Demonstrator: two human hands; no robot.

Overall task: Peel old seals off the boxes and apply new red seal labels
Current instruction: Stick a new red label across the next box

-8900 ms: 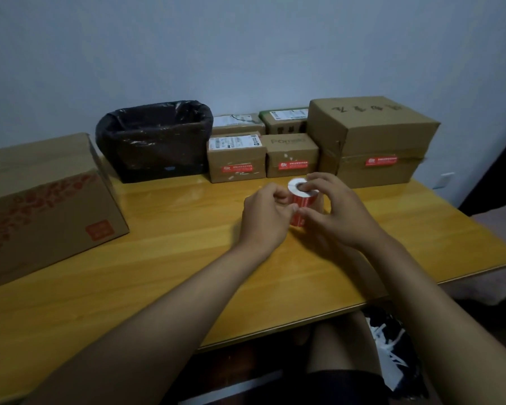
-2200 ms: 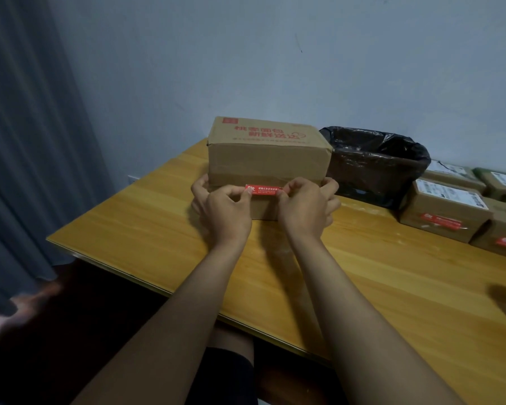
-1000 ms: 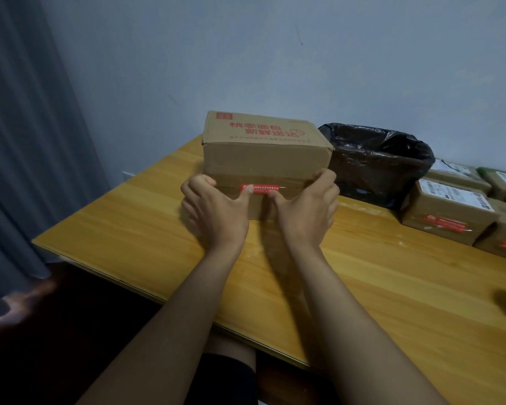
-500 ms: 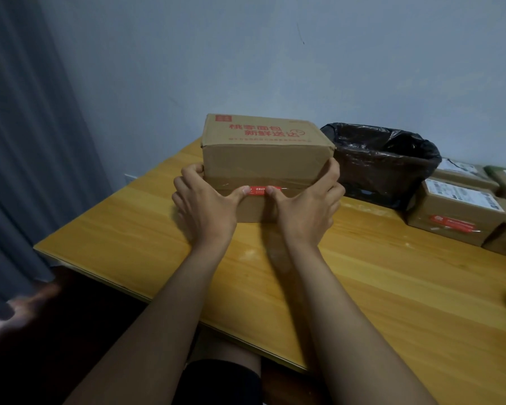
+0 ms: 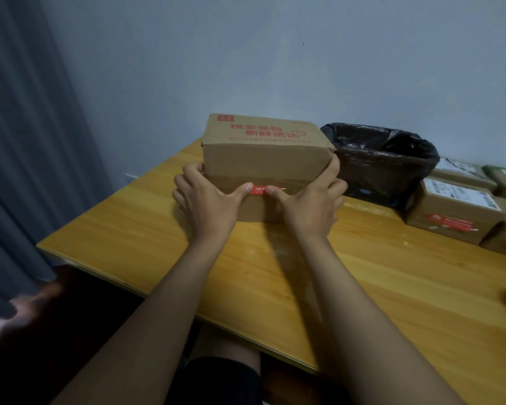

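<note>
Gripping the cardboard box (image 5: 263, 159) at its sides, left hand (image 5: 208, 204) and right hand (image 5: 311, 206) press thumbs onto the red seal label (image 5: 259, 190).

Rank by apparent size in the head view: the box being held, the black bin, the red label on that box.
1. Box, largest, though it sits nearer the camera than the bin.
2. Black bin, slightly smaller in view; its real size is unsure.
3. Red label, by far the smallest, partly hidden under both thumbs.
</note>
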